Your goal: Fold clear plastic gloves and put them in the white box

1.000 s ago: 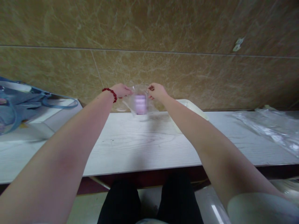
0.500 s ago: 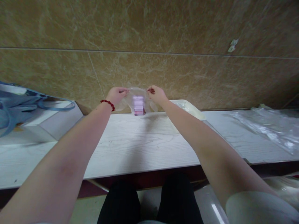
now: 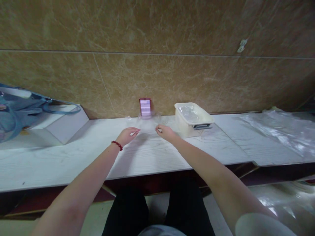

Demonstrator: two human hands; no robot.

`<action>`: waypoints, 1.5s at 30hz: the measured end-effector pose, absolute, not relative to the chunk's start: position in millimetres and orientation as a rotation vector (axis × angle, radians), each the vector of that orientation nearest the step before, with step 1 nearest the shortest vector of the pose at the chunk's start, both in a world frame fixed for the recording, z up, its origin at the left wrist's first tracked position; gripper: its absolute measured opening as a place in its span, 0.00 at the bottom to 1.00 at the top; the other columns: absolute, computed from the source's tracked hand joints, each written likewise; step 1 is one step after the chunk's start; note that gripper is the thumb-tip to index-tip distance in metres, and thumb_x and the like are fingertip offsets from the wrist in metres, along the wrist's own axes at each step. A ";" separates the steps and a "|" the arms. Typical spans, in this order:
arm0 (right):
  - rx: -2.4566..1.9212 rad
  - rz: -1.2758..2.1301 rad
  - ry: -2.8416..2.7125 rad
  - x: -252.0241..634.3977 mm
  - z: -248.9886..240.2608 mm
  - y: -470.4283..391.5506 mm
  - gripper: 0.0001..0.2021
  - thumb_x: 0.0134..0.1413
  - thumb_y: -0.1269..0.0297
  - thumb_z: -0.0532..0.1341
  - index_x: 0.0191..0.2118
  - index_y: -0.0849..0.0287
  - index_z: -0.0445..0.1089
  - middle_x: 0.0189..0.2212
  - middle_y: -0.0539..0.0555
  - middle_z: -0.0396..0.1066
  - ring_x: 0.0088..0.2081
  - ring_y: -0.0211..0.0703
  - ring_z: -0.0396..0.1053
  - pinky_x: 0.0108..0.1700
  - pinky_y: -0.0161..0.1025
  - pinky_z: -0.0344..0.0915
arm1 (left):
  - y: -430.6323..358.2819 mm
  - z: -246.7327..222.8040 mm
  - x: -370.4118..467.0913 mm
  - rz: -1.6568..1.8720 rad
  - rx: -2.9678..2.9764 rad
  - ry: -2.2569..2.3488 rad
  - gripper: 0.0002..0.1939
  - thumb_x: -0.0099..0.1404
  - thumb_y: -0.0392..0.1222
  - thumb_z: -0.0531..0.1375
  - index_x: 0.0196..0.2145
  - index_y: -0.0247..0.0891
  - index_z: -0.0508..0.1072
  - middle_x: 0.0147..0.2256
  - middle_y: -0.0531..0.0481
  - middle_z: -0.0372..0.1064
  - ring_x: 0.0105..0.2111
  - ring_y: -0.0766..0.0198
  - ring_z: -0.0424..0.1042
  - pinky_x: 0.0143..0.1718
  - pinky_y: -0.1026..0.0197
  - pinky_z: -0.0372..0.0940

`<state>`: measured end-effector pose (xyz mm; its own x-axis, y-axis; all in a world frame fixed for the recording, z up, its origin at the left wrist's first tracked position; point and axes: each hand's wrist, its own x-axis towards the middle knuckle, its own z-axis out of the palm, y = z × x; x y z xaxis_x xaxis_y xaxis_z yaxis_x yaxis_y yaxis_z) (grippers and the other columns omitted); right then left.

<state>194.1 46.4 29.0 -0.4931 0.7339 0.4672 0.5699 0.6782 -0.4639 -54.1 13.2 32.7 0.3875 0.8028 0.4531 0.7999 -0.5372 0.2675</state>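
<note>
A thin, crumpled piece of clear plastic film stretches between my two hands, low over the white table. My left hand, with a red bead bracelet at the wrist, pinches its left side between thumb and fingers. On the other side, my right hand pinches the right edge with curled fingers. Just beyond the film, a phone-like upright device with a blurred lit screen leans on the wall. The film overlaps its lower end. Whether the film is a bag or a glove I cannot tell.
Right of my hands stands a cream plastic basket with a grey handle and clear plastic inside. Clear plastic sheets lie farther right. A white box and a blue bag are at the left. The tiled wall bounds the table.
Both hands have come down and toward me, drawing the plastic film from in front of the device to the tabletop. The basket now shows fully as my right arm moved off it.
</note>
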 end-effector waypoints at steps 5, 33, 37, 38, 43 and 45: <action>-1.037 0.245 -2.406 204.0 1.0 29.3 0.08 0.51 0.70 0.52 0.36 0.59 0.66 0.31 0.52 0.69 0.32 0.36 0.65 0.36 0.33 0.59 | -2.3 -2.1 -53.6 0.613 2.700 1.360 0.16 0.60 0.42 0.48 0.41 0.37 0.71 0.39 0.47 0.70 0.40 0.63 0.67 0.43 0.59 0.61; -0.662 -0.026 -2.655 227.4 5.8 -20.2 0.09 0.53 0.65 0.53 0.32 0.59 0.69 0.32 0.53 0.70 0.39 0.39 0.65 0.41 0.37 0.55 | -68.2 10.5 -46.7 0.222 3.001 1.368 0.18 0.64 0.47 0.44 0.44 0.45 0.68 0.44 0.51 0.67 0.44 0.64 0.64 0.44 0.59 0.58; -0.620 0.024 -2.672 229.1 5.5 -22.4 0.09 0.53 0.65 0.52 0.33 0.58 0.69 0.32 0.53 0.71 0.39 0.39 0.64 0.42 0.38 0.56 | -70.3 9.8 -50.2 0.316 2.977 1.277 0.17 0.63 0.47 0.45 0.42 0.45 0.70 0.43 0.50 0.68 0.43 0.65 0.64 0.45 0.59 0.58; -0.611 0.039 -2.681 229.8 5.7 -23.9 0.10 0.53 0.65 0.52 0.33 0.58 0.69 0.32 0.53 0.71 0.39 0.39 0.64 0.42 0.38 0.56 | -71.3 10.1 -51.1 0.322 2.967 1.265 0.17 0.63 0.48 0.46 0.43 0.45 0.70 0.43 0.50 0.68 0.43 0.64 0.64 0.45 0.59 0.58; -0.556 0.146 -2.711 236.1 9.4 -34.2 0.10 0.53 0.64 0.51 0.34 0.57 0.69 0.32 0.53 0.71 0.40 0.39 0.64 0.45 0.39 0.56 | -73.4 16.9 -57.9 0.365 2.878 1.187 0.18 0.60 0.51 0.49 0.42 0.44 0.70 0.42 0.49 0.68 0.43 0.62 0.65 0.46 0.57 0.58; -0.553 0.205 -2.671 238.5 11.8 -34.0 0.11 0.53 0.64 0.51 0.36 0.58 0.69 0.33 0.53 0.71 0.40 0.39 0.64 0.45 0.39 0.56 | -70.0 21.1 -58.9 0.429 2.832 1.184 0.17 0.62 0.49 0.47 0.40 0.42 0.72 0.40 0.49 0.70 0.41 0.63 0.66 0.45 0.58 0.59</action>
<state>238.5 -34.0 11.8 -0.8402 0.4086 0.3565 0.3494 0.9107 -0.2203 -58.9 -70.0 21.1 0.6699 0.7038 0.2364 0.6920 -0.7073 0.1446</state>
